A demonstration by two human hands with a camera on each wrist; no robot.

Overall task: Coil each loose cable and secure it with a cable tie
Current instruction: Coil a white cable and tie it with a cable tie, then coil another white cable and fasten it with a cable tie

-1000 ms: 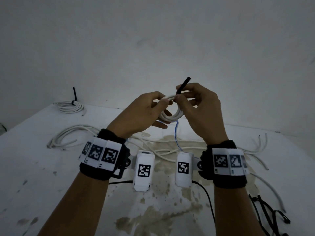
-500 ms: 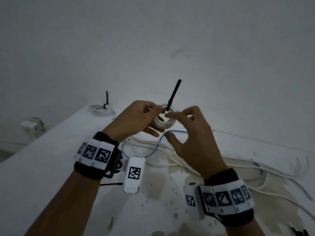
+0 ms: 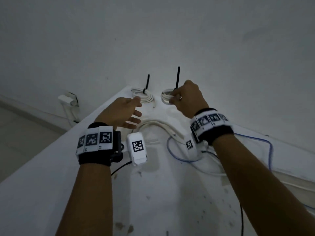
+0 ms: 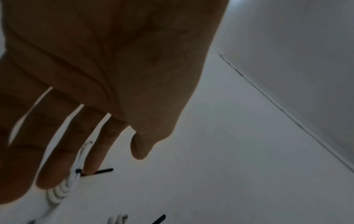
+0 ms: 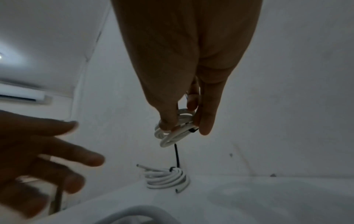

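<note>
Table (image 3: 51, 167) far edge: right hand (image 3: 188, 99) pinches coil (image 3: 166, 97), left hand (image 3: 121, 113) free.

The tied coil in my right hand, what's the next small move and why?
Probably lower it onto the table beside the finished coil and let go: the right hand holds the tied coil with its black cable tie on, and loose white cables remain.

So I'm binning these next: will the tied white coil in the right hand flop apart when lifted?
Probably not: the black cable tie cinches the white coil loops together. It looks light, pinched by the right hand alone. The tie's tail likely stays stiff; it juts straight.
</note>
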